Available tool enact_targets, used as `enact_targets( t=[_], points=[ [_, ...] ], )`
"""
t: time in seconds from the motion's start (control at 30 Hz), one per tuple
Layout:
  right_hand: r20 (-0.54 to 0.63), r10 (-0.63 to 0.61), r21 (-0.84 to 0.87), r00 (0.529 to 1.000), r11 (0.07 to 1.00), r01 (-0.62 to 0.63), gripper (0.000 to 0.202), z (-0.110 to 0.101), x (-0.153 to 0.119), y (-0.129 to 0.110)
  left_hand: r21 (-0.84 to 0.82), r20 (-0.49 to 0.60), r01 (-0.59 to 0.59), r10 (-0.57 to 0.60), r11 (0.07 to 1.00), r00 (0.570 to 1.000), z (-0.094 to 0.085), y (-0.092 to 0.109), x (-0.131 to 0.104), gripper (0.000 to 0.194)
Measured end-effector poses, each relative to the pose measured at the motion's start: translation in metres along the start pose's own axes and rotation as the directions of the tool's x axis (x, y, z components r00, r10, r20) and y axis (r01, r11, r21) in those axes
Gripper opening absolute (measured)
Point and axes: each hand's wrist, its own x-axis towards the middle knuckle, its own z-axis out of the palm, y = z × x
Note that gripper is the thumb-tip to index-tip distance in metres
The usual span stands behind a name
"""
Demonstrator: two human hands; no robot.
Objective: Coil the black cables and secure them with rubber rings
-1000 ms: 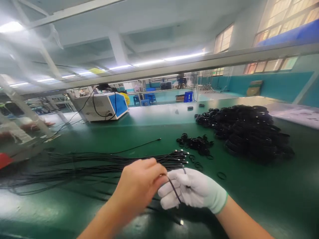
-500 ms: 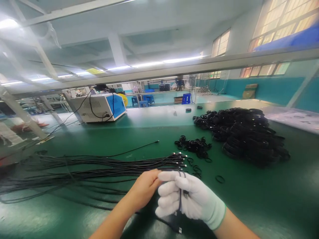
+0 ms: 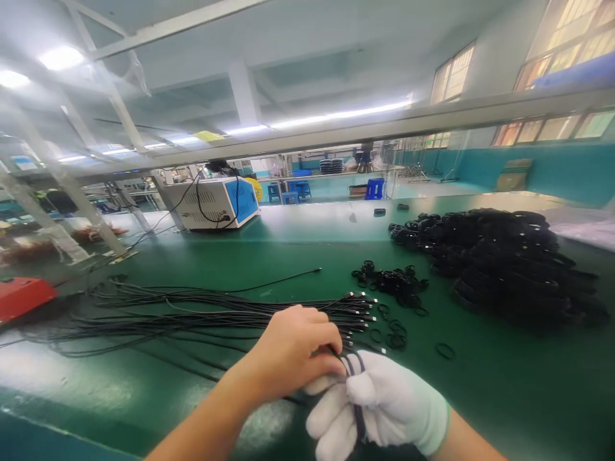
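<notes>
My bare left hand (image 3: 300, 346) has its thumb and fingers closed on a black cable beside the gloved fingers. White-gloved and curled, my right hand (image 3: 391, 400) holds that black cable (image 3: 359, 416), which loops over the fingers and down across the palm. The cable's far end is hidden. Under and behind the hands, a bundle of straight black cables (image 3: 216, 314) lies across the green table, metal plugs (image 3: 368, 310) toward the right. Small black rings (image 3: 396, 282) form a little heap past the plugs, and one loose ring (image 3: 445, 350) lies nearer me.
A large mound of coiled black cables (image 3: 500, 262) covers the right of the table (image 3: 298, 256). At the back left stands a white and blue machine (image 3: 221, 202). A red object (image 3: 24, 298) sits at the far left. A metal rail (image 3: 307, 141) spans overhead.
My left hand has moved up and over the gloved fingertips and now pinches the cable there. The view has shifted slightly left, and a plug that hung below the glove is out of sight.
</notes>
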Motion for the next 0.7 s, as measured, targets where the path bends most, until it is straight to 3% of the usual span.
enact_targets(
  t=[0.1,0.2,0.27,0.37,0.47,0.53,0.6,0.7],
  points=[
    [0.000,0.005,0.043,1.000,0.999,-0.005,0.056,-0.001,0.001,0.002,-0.394,0.051,0.125,-0.114,0.910,0.992,0.016,-0.018,0.004,0.009],
    [0.022,-0.089,0.065,0.996,0.994,0.087,0.056,0.001,0.000,0.000,-0.515,0.031,0.163,-0.172,0.842,0.985,0.041,-0.035,-0.003,0.020],
    [0.015,-0.165,0.112,0.986,0.980,0.162,0.056,0.004,-0.001,-0.007,-0.373,-0.008,0.201,-0.220,0.906,0.975,0.053,-0.045,-0.013,0.027],
    [-0.070,-0.262,0.186,0.962,0.944,0.271,0.053,0.011,-0.001,-0.020,0.016,-0.068,0.289,-0.287,0.957,0.955,0.065,-0.046,-0.031,0.028],
    [-0.194,-0.339,0.118,0.921,0.924,0.365,0.034,0.014,-0.002,-0.031,0.256,-0.096,0.208,-0.190,0.944,0.977,0.079,-0.026,-0.049,0.022],
    [-0.270,-0.355,0.029,0.895,0.926,0.376,0.026,0.012,-0.002,-0.030,0.314,-0.134,0.105,-0.065,0.943,0.989,0.083,-0.007,-0.054,0.020],
    [-0.320,-0.334,-0.050,0.887,0.940,0.336,0.028,0.009,-0.003,-0.023,0.319,-0.196,0.054,0.010,0.946,0.981,0.076,0.007,-0.051,0.019],
    [-0.245,-0.215,-0.068,0.946,0.977,0.204,0.031,0.007,-0.004,-0.010,0.207,-0.189,0.052,-0.012,0.977,0.982,0.047,0.012,-0.035,0.014]
  ],
)
